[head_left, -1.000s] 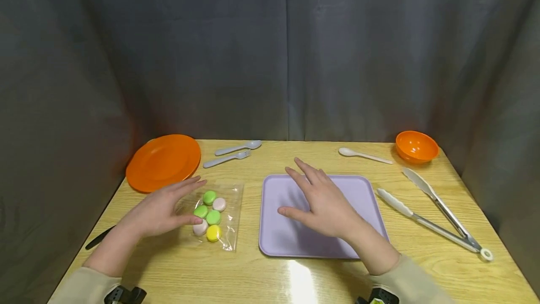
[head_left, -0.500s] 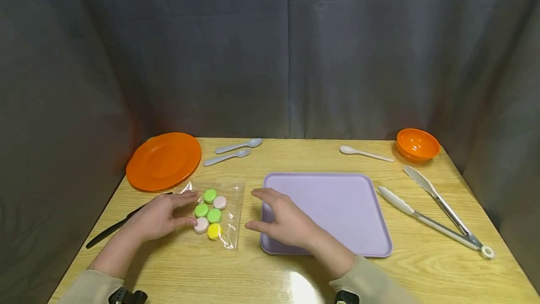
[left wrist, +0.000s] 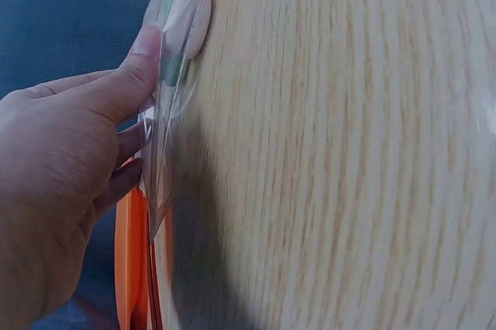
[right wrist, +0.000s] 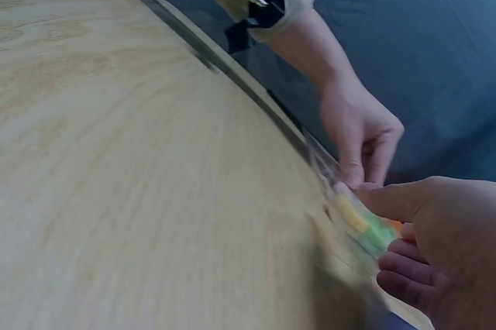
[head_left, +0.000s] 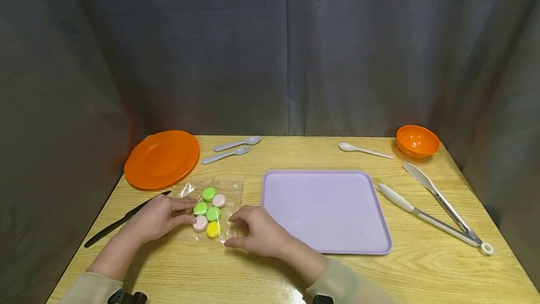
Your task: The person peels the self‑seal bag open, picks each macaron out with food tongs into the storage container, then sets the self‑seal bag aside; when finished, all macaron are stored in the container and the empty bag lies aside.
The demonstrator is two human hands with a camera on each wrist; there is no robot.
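Observation:
A clear plastic bag (head_left: 231, 196) of green, pale pink and yellow macarons (head_left: 213, 214) lies flat on the left half of the table. My left hand (head_left: 153, 219) rests at its left side, thumb and fingertips spread apart on the plastic; the left wrist view shows the thumb (left wrist: 133, 70) against the bag close to a pale macaron (left wrist: 190, 24). My right hand (head_left: 261, 231) is at the bag's right edge, fingers bent, with a gap between thumb and index finger. The right wrist view is blurred around the bag.
A lilac tray (head_left: 325, 210) lies right of the bag. An orange plate (head_left: 162, 159), grey spoon (head_left: 238, 143), grey fork (head_left: 226, 155) and black knife (head_left: 122, 219) lie leftward. A white spoon (head_left: 364, 150), orange bowl (head_left: 417, 141) and metal tongs (head_left: 443, 226) are rightward.
My right hand has moved left and down from above the tray to the bag's right edge. My left hand has lowered slightly onto the bag's left side.

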